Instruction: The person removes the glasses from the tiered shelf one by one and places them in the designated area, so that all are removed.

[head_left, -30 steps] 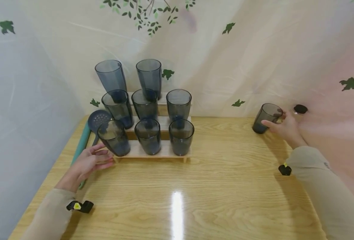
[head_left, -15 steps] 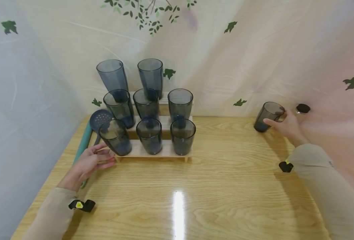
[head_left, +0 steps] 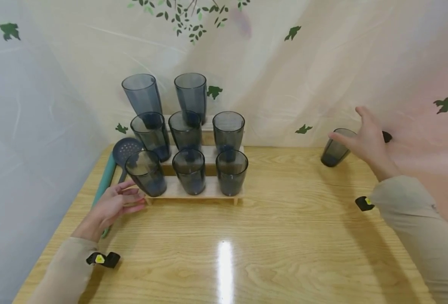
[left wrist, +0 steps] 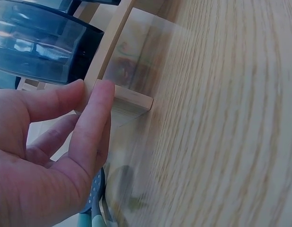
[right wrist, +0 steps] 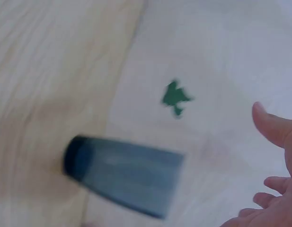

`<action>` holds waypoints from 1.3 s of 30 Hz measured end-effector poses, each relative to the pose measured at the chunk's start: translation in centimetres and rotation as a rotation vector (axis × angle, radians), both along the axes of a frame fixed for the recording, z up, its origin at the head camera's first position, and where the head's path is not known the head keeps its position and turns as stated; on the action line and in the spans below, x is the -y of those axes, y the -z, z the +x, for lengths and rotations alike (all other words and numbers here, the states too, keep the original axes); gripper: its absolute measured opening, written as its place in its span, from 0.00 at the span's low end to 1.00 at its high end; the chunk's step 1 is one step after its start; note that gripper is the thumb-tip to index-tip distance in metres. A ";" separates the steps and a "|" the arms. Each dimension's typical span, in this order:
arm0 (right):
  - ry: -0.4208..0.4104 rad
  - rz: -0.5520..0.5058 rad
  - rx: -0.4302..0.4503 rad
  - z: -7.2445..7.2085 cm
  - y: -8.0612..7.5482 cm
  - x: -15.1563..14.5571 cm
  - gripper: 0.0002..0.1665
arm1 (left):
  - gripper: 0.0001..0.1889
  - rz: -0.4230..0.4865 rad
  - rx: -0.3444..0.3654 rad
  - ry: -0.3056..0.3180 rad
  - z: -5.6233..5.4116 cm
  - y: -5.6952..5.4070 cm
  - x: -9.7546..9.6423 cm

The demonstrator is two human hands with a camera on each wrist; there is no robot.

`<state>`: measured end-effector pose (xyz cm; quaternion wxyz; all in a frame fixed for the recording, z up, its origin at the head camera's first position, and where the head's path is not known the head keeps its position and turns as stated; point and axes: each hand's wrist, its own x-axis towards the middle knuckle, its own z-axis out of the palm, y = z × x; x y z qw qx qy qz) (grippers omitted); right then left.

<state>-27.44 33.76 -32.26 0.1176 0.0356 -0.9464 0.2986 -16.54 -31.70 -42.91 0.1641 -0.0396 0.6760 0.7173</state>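
Observation:
In the head view, my right hand (head_left: 369,141) is spread above and beside a dark tinted glass (head_left: 335,153) at the far right of the table. The right wrist view shows this glass (right wrist: 129,172) standing apart from the thumb and fingers. My left hand (head_left: 113,205) is at the front left corner of a tiered wooden rack (head_left: 210,192). In the left wrist view, the fingertips (left wrist: 105,90) pinch the end of the rack's lowest board. Several similar glasses stand on its three tiers, among them a front left glass (head_left: 146,175).
A dark slotted spoon (head_left: 126,150) and a green-handled utensil (head_left: 105,179) lie left of the rack. A round black object (head_left: 387,137) is partly hidden behind my right hand. A leaf-printed cloth (head_left: 269,84) hangs behind the wooden table (head_left: 284,236).
My right hand has let go of the far right glass and lifted up and slightly right, fingers spreading. The glass stays standing on the table. My left hand has kept its place at the rack.

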 end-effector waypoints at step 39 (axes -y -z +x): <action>-0.609 -0.338 0.261 -2.6 -11.6 28.6 0.58 | 0.36 -0.016 0.004 0.000 0.1 0.1 0.1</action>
